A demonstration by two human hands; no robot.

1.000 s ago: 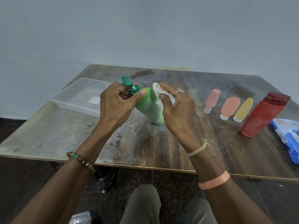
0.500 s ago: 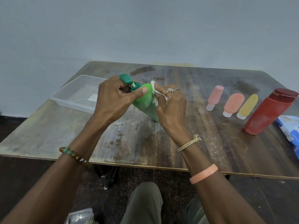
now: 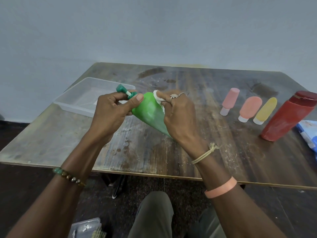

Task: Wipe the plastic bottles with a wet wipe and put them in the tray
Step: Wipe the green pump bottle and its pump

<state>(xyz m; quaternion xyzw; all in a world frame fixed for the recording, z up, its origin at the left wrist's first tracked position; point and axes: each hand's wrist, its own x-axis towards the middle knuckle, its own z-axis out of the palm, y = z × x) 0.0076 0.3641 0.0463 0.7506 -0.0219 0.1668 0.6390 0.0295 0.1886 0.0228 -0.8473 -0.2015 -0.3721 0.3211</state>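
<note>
The worn wooden table (image 3: 154,152) carries everything. At its far left corner lies the clear plastic tray (image 3: 68,102), with a small white patch showing on its floor; it sits just behind the left hand. On the right stands a red bottle (image 3: 284,117), leaning in this wide view, with a blue packet (image 3: 308,134) beside it, cut by the frame edge. In the middle, the green bottle (image 3: 151,114) is tilted between both hands, pump head up and to the left, its base low by the right wrist. The left hand (image 3: 109,114) curls its fingers round the pump neck, thumb pressed on the shoulder. The right hand (image 3: 180,115) pinches a white wet wipe (image 3: 158,98) against the bottle's upper side. Between it and the red bottle lie a pink bottle (image 3: 229,101), a coral bottle (image 3: 250,108) and a yellow bottle (image 3: 265,109), side by side.
</note>
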